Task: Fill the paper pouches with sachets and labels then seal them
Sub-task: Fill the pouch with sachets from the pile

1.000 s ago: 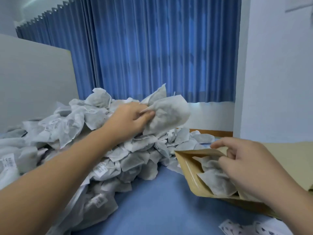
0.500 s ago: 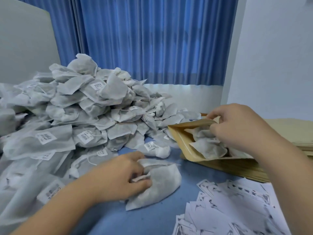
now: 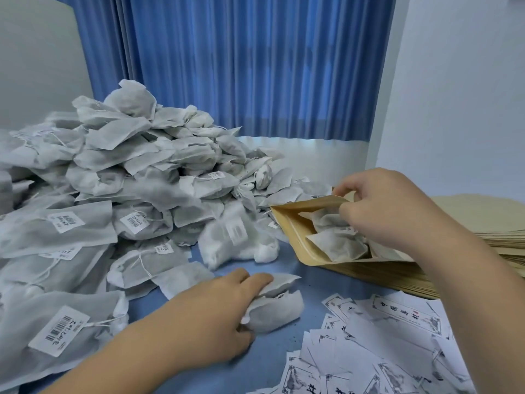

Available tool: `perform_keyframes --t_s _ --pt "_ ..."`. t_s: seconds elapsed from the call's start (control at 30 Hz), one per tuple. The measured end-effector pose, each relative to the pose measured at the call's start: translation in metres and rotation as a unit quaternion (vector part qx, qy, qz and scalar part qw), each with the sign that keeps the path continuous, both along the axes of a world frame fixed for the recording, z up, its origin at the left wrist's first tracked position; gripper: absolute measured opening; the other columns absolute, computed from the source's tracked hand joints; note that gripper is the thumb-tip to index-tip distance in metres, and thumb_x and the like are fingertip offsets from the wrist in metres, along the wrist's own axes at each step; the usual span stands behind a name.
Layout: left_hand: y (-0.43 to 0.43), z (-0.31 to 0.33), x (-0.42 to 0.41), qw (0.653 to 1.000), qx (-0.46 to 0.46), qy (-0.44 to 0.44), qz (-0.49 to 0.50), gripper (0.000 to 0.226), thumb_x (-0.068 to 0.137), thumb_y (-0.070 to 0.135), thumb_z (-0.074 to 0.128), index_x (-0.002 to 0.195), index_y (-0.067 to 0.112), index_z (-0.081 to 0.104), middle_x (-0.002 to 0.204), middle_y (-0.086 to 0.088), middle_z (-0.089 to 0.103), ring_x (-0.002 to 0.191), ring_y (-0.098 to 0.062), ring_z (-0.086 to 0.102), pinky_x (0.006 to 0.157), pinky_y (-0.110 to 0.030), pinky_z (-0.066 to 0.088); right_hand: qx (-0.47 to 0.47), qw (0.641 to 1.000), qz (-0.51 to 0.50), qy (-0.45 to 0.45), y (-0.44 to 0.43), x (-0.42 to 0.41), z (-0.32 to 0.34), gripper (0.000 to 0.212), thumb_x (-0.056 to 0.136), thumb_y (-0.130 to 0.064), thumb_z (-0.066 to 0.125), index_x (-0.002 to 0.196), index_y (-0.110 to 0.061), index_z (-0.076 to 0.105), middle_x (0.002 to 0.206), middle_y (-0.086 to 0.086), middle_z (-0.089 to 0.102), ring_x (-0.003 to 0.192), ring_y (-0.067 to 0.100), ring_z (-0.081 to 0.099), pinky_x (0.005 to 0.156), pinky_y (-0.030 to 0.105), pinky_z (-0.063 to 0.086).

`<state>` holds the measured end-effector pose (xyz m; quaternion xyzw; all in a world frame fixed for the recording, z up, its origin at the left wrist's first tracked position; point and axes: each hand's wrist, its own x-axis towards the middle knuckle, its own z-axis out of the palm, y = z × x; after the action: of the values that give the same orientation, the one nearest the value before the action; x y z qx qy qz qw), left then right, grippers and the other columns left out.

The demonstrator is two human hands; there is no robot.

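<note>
My left hand [image 3: 216, 317] grips sachets [image 3: 279, 312] toward the worktop's [image 3: 312, 280] near edge; the pouch [image 3: 287, 221] mouth, pinched wide by my right hand [image 3: 389, 211], gapes leftward just beyond.

Two hands [image 3: 211, 317] [image 3: 389, 214], one open pouch [image 3: 288, 224], one pouch stack [image 3: 483, 220], sachets [image 3: 136, 166] and labels [image 3: 369, 345] beyond counting

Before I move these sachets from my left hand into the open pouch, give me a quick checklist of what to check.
1. Left hand grips the sachets: ok.
2. Right hand holds the pouch open: ok.
3. Pouch mouth faces the left hand: ok.
4. Room left beside the sachets already inside: cannot tell.
5. A label already in the pouch: cannot tell.
6. Pile of labels close by: ok.
</note>
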<state>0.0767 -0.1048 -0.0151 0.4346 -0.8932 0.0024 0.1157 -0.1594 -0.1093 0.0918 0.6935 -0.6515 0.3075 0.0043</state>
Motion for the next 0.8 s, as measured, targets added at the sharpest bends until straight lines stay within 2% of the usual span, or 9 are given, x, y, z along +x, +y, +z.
perform_keyframes --t_s 0.1,0.2,0.27,0.37,0.5,0.57,0.63,0.73,0.8 --pt "-0.006 0.006 0.006 0.998 0.015 0.057 -0.006 0.057 0.077 0.033 0.055 0.129 0.045 0.036 0.121 0.022 0.051 0.110 -0.004 0.052 0.088 -0.027 0.046 0.003 1.000 0.010 -0.002 0.001 0.000 0.000 0.023 0.075 -0.012 0.057 0.079 -0.032 0.067 0.059 -0.008 0.049 0.061 0.011 0.050 0.050 0.025 0.031" --pt "-0.009 0.014 0.016 0.991 0.012 0.134 0.004 0.047 0.066 0.033 0.054 0.111 0.045 0.048 0.097 0.023 0.062 0.089 0.002 0.058 0.077 -0.028 0.050 0.020 0.999 0.033 -0.007 0.003 -0.001 0.000 0.023 0.076 -0.013 0.058 0.081 -0.033 0.067 0.057 -0.010 0.046 0.059 0.010 0.050 0.050 0.025 0.031" --pt "-0.010 0.021 0.020 0.976 -0.001 0.217 -0.014 0.042 0.064 0.029 0.058 0.103 0.045 0.054 0.092 0.024 0.064 0.085 0.004 0.060 0.073 -0.019 0.048 0.031 0.998 0.049 -0.006 0.003 -0.001 0.000 0.023 0.077 -0.013 0.060 0.085 -0.033 0.066 0.058 -0.013 0.044 0.059 0.007 0.048 0.051 0.024 0.032" --pt "-0.008 0.028 0.019 0.948 -0.096 0.299 -0.042 0.048 0.068 0.020 0.069 0.106 0.044 0.053 0.099 0.020 0.062 0.095 0.004 0.057 0.078 -0.007 0.039 0.031 0.998 0.062 0.001 0.003 0.000 0.000 0.030 0.078 -0.013 0.061 0.097 -0.037 0.063 0.063 -0.015 0.041 0.061 0.002 0.042 0.052 0.020 0.028" --pt "-0.005 0.035 0.001 0.943 -0.137 0.294 -0.079 0.049 0.072 0.016 0.069 0.117 0.034 0.057 0.106 0.010 0.053 0.100 0.002 0.051 0.085 -0.009 0.038 0.026 0.997 0.067 0.010 0.003 0.004 -0.001 0.033 0.076 -0.013 0.059 0.100 -0.036 0.063 0.061 -0.013 0.042 0.059 0.002 0.042 0.051 0.020 0.027" --pt "-0.006 0.039 -0.011 0.952 -0.141 0.257 -0.085 0.048 0.076 0.023 0.065 0.124 0.026 0.059 0.110 0.008 0.050 0.098 -0.006 0.055 0.085 -0.025 0.047 0.026 0.997 0.064 0.017 0.003 0.005 -0.002 0.029 0.076 -0.016 0.060 0.097 -0.035 0.064 0.057 -0.010 0.045 0.057 0.004 0.043 0.049 0.022 0.027" --pt "-0.006 0.045 -0.024 0.957 -0.160 0.227 -0.086 0.049 0.079 0.031 0.058 0.127 0.023 0.058 0.110 0.006 0.049 0.091 -0.016 0.058 0.075 -0.037 0.052 0.022 0.998 0.063 0.015 0.002 0.005 -0.002 0.024 0.076 -0.018 0.062 0.095 -0.033 0.065 0.054 -0.009 0.046 0.054 0.005 0.043 0.049 0.022 0.027" --pt "-0.007 0.061 -0.039 0.950 -0.197 0.222 -0.098 0.052 0.077 0.031 0.054 0.127 0.019 0.060 0.109 0.000 0.052 0.085 -0.021 0.060 0.064 -0.038 0.053 0.008 0.998 0.066 -0.018 0.000 0.003 -0.002 0.021 0.079 -0.016 0.061 0.092 -0.031 0.067 0.055 -0.012 0.045 0.052 0.003 0.042 0.049 0.020 0.028" --pt "-0.010 0.070 -0.045 0.950 -0.222 0.186 -0.118 0.051 0.076 0.030 0.053 0.124 0.016 0.062 0.107 -0.004 0.054 0.082 -0.024 0.060 0.062 -0.038 0.053 0.001 0.998 0.056 -0.028 -0.001 -0.001 0.000 0.023 0.080 -0.014 0.061 0.094 -0.032 0.066 0.058 -0.011 0.047 0.054 0.004 0.044 0.050 0.021 0.030"
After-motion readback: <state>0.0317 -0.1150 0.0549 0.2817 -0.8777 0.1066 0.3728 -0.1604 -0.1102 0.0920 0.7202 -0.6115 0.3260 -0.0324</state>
